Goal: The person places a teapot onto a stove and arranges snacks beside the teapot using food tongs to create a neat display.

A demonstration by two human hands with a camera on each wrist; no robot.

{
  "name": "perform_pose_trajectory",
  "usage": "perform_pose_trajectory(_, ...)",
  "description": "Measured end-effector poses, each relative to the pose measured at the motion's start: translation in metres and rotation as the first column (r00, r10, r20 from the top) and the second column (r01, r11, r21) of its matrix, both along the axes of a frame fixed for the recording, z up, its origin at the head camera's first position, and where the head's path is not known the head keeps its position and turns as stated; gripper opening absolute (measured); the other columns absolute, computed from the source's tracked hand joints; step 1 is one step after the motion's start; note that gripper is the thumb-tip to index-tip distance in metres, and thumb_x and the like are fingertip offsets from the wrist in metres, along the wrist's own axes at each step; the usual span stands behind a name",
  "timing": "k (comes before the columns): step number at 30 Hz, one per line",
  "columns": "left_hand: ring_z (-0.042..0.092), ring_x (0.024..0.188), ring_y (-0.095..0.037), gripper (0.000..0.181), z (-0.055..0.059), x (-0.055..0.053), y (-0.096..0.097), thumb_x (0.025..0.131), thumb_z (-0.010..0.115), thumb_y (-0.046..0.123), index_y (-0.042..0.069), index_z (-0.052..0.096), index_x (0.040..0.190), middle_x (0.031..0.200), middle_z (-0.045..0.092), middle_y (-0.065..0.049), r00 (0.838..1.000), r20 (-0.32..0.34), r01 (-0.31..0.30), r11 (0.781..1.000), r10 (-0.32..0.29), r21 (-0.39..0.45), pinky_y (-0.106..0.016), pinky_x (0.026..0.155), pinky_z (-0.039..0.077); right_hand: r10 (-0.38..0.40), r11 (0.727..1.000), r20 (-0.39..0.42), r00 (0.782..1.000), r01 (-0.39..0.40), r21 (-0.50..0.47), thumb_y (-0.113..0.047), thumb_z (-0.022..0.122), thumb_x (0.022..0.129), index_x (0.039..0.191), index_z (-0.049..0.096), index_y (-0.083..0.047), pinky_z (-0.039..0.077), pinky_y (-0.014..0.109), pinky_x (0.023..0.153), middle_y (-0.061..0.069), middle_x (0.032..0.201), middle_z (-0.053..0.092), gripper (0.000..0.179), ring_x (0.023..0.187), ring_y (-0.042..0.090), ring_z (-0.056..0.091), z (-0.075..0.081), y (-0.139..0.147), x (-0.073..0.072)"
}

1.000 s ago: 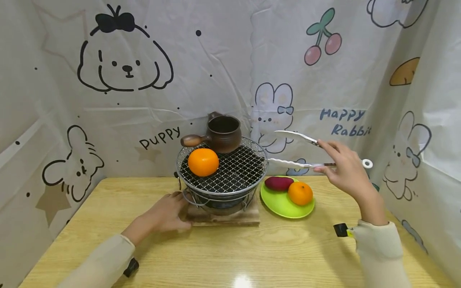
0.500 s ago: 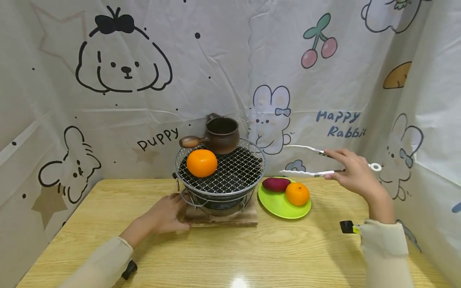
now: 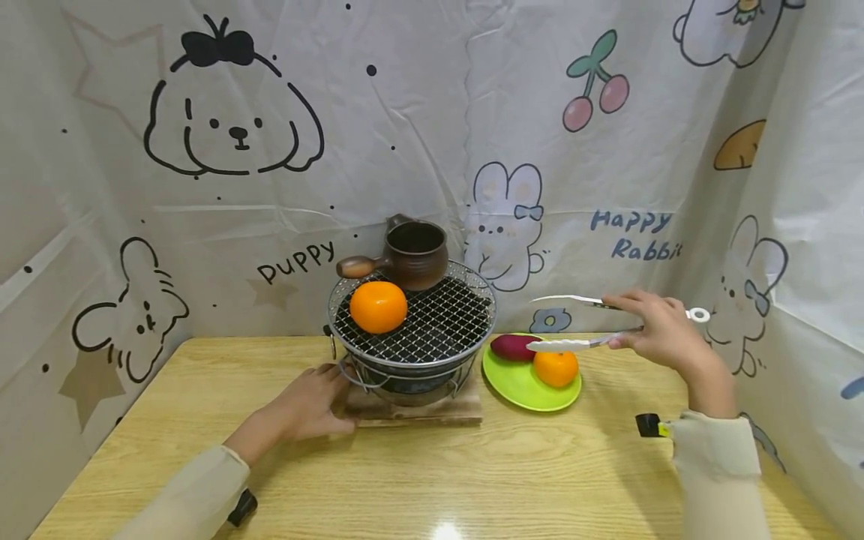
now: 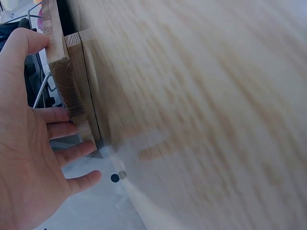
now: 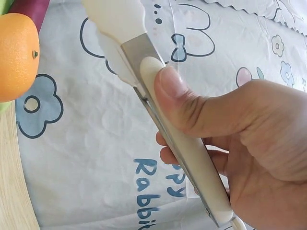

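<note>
In the head view, my right hand (image 3: 664, 330) holds white-tipped food tongs (image 5: 177, 129), thumb along one arm and fingers round the other. The tongs' arms stand apart, and the lower tip overlaps a purple sweet potato (image 3: 508, 347) and a mandarin orange (image 3: 556, 368) on a green plate (image 3: 523, 399). My left hand (image 3: 307, 401) lies at the left corner of a wooden board (image 3: 432, 416) under a round tabletop grill (image 3: 412, 371). Its fairly straight fingers touch the board's end, with the thumb at the front edge, as the left wrist view shows.
On the grill's wire mesh (image 3: 448, 315) stand a brown clay pot (image 3: 418, 255), its handle pointing left, and a smooth orange fruit (image 3: 378, 307). A printed curtain (image 3: 405, 112) hangs close behind the wooden table (image 3: 526, 480) and along its sides.
My right hand has moved slightly right and lowered the tongs; their lower tip has come from beside the grill's rim to over the plate's food. My left hand stays put.
</note>
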State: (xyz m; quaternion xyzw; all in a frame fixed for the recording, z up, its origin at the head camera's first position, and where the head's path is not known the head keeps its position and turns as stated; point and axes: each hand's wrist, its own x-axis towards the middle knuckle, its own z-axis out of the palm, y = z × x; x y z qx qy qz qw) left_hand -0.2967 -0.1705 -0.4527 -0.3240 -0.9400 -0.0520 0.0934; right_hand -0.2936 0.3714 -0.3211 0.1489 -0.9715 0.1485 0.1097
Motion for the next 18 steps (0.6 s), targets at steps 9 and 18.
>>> perform_pose_trajectory(9, 0.057, 0.125, -0.039, 0.092, 0.000, 0.000, 0.001, 0.080, 0.065, 0.058, -0.002, 0.048, 0.147, 0.144, 0.057, -0.021, 1.000, 0.021, -0.010, 1.000, 0.010, -0.001, -0.053, 0.103, 0.049, -0.061, 0.992, -0.023, 0.998, 0.063, 0.113, -0.006, 0.087, 0.074, 0.140, 0.061, -0.007, 0.004, 0.077, 0.112, 0.026, 0.134, 0.060, 0.071, 0.122, 0.046, 0.051, 0.004, -0.015, 0.007)
perform_pose_trajectory(18, 0.059, 0.121, -0.037, 0.090, 0.000, 0.000, 0.002, 0.079, 0.065, 0.057, -0.002, 0.051, 0.144, 0.139, 0.061, -0.021, 1.000, 0.006, -0.007, 1.000, 0.007, 0.009, -0.052, 0.101, 0.050, -0.063, 0.982, -0.029, 0.998, 0.067, 0.178, -0.003, 0.089, 0.069, 0.138, 0.063, -0.008, 0.004, 0.079, 0.112, 0.025, 0.132, 0.061, 0.075, 0.121, 0.045, 0.052, 0.005, -0.027, 0.010)
